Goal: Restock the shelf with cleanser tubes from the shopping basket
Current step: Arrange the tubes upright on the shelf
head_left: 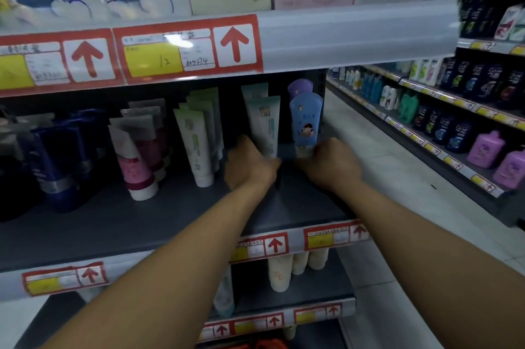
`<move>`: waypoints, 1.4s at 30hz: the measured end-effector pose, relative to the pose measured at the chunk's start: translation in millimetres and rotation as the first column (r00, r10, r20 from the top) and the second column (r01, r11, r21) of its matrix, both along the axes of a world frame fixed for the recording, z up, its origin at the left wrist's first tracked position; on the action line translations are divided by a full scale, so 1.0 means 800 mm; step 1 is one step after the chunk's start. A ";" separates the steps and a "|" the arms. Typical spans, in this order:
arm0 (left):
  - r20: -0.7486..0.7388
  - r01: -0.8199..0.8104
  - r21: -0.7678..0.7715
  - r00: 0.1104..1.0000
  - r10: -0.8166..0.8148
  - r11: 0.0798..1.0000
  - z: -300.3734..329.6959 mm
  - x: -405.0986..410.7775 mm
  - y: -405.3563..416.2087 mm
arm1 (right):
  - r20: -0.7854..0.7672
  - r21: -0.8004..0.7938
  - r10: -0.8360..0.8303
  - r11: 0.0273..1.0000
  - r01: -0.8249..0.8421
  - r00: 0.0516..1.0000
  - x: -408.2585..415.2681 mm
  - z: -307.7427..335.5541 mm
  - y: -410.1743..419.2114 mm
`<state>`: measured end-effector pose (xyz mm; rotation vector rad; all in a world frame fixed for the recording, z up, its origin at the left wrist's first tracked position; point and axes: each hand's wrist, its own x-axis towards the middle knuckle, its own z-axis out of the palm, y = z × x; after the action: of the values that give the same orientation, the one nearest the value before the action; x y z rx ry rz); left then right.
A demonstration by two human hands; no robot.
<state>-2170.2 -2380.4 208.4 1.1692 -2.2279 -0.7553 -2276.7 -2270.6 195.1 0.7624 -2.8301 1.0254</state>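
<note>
Two hands are up on the middle shelf [142, 223]: the left hand [250, 164] and the right hand [331, 162]. Two blue-and-purple tubes [305, 121] stand at the end, two pale teal tubes [264, 121] beside them, and two red arrow price tags [187, 47] overhead.

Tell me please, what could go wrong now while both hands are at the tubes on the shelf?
1. The left hand is at the base of the white-green tube; a push could tip it backward onto the tube behind.
2. The right hand is at the blue tube, which stands near the shelf's open right end; it might fall off sideways.
3. The pink-white tube already leans; a bump could topple its row.
</note>
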 end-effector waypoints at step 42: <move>-0.022 -0.033 -0.039 0.999 0.032 0.999 -0.023 -0.042 -0.036 | -0.059 0.080 -0.002 0.997 0.007 0.998 -0.048 -0.014 -0.035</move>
<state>-2203.6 -2409.5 190.0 1.1707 -2.1911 -0.7050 -2315.1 -2298.9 184.2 0.7788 -2.8371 0.8781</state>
